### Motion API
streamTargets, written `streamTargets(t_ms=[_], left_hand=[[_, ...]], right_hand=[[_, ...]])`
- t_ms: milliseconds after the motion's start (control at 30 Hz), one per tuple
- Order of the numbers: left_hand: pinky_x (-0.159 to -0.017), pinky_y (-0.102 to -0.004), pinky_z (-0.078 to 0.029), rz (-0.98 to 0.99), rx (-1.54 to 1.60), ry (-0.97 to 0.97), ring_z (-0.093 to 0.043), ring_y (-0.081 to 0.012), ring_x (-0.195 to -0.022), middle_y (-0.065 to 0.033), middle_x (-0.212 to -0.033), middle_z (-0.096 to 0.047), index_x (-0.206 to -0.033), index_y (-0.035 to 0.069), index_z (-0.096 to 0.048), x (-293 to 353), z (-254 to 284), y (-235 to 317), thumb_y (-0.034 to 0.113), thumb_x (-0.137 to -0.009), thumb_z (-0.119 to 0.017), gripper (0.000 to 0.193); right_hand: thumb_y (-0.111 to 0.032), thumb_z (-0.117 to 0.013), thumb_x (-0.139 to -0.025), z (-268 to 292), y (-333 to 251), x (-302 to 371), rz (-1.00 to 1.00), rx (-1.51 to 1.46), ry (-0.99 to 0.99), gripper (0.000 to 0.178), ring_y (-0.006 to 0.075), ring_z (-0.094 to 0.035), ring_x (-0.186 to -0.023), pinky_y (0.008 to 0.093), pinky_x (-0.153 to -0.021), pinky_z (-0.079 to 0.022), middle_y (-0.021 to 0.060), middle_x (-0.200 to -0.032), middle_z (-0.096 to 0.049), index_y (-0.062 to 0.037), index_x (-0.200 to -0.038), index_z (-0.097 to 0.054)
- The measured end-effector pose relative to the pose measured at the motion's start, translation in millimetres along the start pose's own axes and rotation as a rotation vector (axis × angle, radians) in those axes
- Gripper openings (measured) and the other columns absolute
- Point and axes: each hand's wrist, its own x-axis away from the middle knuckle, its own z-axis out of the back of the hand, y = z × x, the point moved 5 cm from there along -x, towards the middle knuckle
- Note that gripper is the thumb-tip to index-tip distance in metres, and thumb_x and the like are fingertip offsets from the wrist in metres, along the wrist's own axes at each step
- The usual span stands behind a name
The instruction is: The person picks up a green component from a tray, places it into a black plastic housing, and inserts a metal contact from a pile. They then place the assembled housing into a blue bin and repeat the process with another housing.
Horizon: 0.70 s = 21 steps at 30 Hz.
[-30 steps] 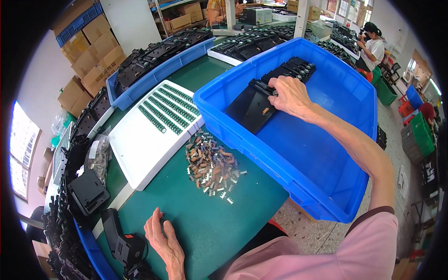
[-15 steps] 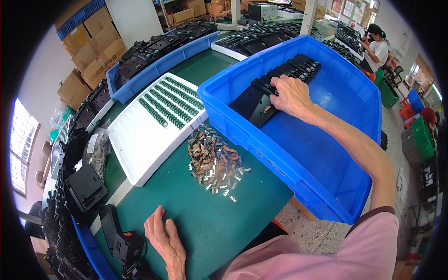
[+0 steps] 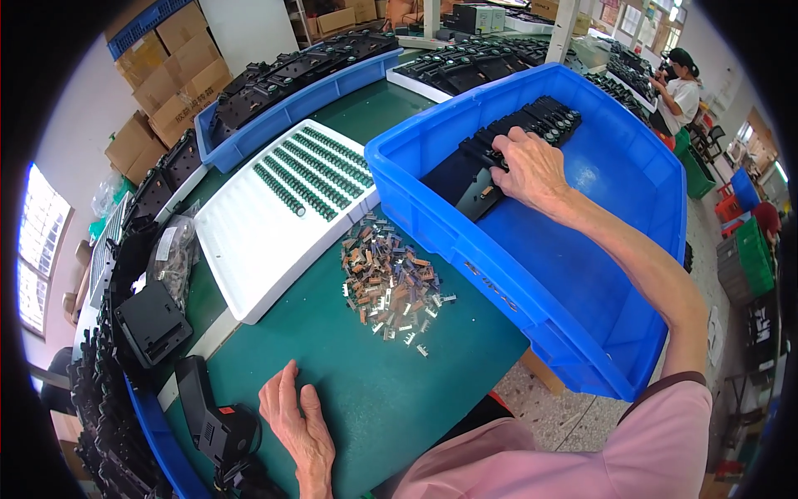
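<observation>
My right hand reaches into a large blue plastic bin. Its thumb and fingers are closed on a black plastic housing, the nearest of a row of similar housings standing along the bin's far left side. The hand covers part of that housing. My left hand lies over the green work mat with its fingers apart and nothing in it. Beyond it is a heap of small brown and silver slide-switch-like parts, touched by neither hand.
A white tray holds rows of small green-and-black round parts. Left of my left hand stands a black device with a cable. Blue trays of black housings line the far side. A person works at the far right.
The whole view has shifted slightly. My right hand stays closed on the housing in the bin, and my left hand keeps its place over the mat.
</observation>
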Motion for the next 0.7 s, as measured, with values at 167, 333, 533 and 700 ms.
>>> streamTargets(t_ms=[167, 333, 533, 700], left_hand=[[-0.099, -0.0440, -0.040, 0.011, -0.003, 0.003, -0.055, -0.0344, -0.110, -0.0166, -0.116, -0.062, -0.122, -0.003, -0.062, 1, 7, -3, 0.015, -0.094, -0.059, 0.033], [-0.092, -0.0457, -0.040, -0.110, 0.007, 0.064, -0.056, -0.0339, -0.105, -0.0141, -0.109, -0.063, -0.117, 0.000, -0.064, -5, 0, 7, 0.007, -0.081, -0.069, 0.036], [-0.094, -0.0451, -0.040, -0.106, -0.047, 0.066, -0.056, -0.0312, -0.106, -0.0110, -0.111, -0.061, -0.116, 0.003, -0.066, -2, 3, 6, 0.013, -0.080, -0.073, 0.037], [-0.093, -0.0455, -0.039, -0.115, -0.052, 0.071, -0.054, -0.0298, -0.108, -0.0094, -0.114, -0.058, -0.114, 0.006, -0.065, 0, -2, 8, 0.016, -0.078, -0.075, 0.039]], right_hand=[[-0.025, -0.072, -0.079, 10, -12, -6, 0.002, -0.026, 0.061, 0.028, 0.0322, -0.064, -0.100, 0.0469, -0.080, -0.055, 0.0112, -0.104, -0.064, -0.0084, -0.102, -0.069], [-0.011, -0.073, -0.080, 58, -18, -9, 0.097, -0.441, 0.200, 0.021, 0.0226, -0.064, -0.079, 0.0343, -0.072, -0.052, 0.0083, -0.090, -0.065, -0.0030, -0.100, -0.068], [-0.002, -0.069, -0.080, 92, -167, -3, 0.335, -0.879, -0.187, 0.022, 0.0139, -0.062, -0.082, 0.0280, -0.070, -0.051, 0.0059, -0.092, -0.067, 0.0000, -0.101, -0.068], [-0.012, -0.072, -0.079, 72, -299, 4, 0.684, -1.058, -0.486, 0.033, 0.0219, -0.066, -0.079, 0.0340, -0.070, -0.053, 0.0144, -0.095, -0.069, 0.0040, -0.107, -0.067]])
